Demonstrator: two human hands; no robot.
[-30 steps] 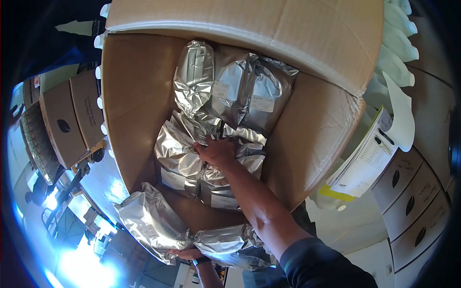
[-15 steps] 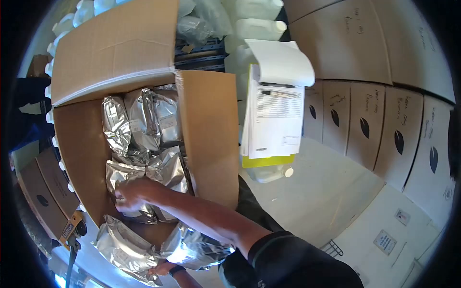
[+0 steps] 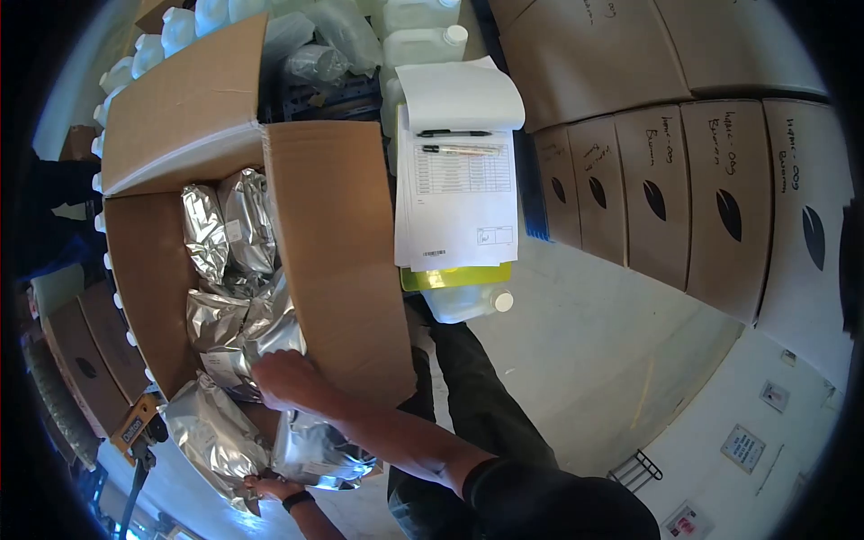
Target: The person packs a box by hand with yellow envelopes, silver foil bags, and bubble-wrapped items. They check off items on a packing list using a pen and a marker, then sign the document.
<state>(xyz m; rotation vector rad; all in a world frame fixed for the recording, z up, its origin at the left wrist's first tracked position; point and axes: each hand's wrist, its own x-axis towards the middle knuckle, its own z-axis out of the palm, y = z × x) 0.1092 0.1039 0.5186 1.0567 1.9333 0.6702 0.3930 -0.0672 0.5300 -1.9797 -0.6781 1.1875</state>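
Note:
An open cardboard box (image 3: 337, 234) holds several silver foil bags (image 3: 220, 229) with white labels. My right hand (image 3: 283, 378) reaches in over the near edge of the box. Its fingers are curled on a foil bag (image 3: 229, 360) at the front of the pile. My left hand (image 3: 268, 487), with a dark wristband, is below the box. It grips two more foil bags (image 3: 211, 430) that hang outside the near edge. Part of the left hand is hidden behind those bags.
A clipboard with printed sheets and a pen (image 3: 454, 180) lies on a white jug (image 3: 468, 301) right of the box. Stacked cartons with leaf logos (image 3: 720, 207) line the right side. More white jugs (image 3: 409, 18) stand behind. A tape dispenser (image 3: 135, 427) sits at lower left.
My right hand has drawn back from the middle of the box to its near edge. My view has swung right, bringing the clipboard and stacked cartons into sight.

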